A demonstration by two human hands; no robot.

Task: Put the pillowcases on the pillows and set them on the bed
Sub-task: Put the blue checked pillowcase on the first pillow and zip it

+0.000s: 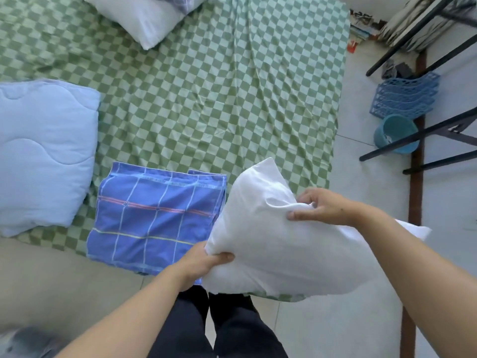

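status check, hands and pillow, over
Left hand and right hand both grip bare white pillow. Blue plaid pillowcase flat on green checkered bed, unobstructed.

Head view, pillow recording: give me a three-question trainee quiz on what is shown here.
1. True or false: the bare white pillow is already inside a pillowcase.
2. What lies flat on the green checkered bed sheet beside the left hand?
A. a towel
B. the blue plaid pillowcase
C. a book
3. Fill in: the right hand grips the pillow's ____ edge.

Key: 1 false; 2 B; 3 upper. Both hands grip the pillow. A second white pillow lies at the far end, partly in a plaid case.
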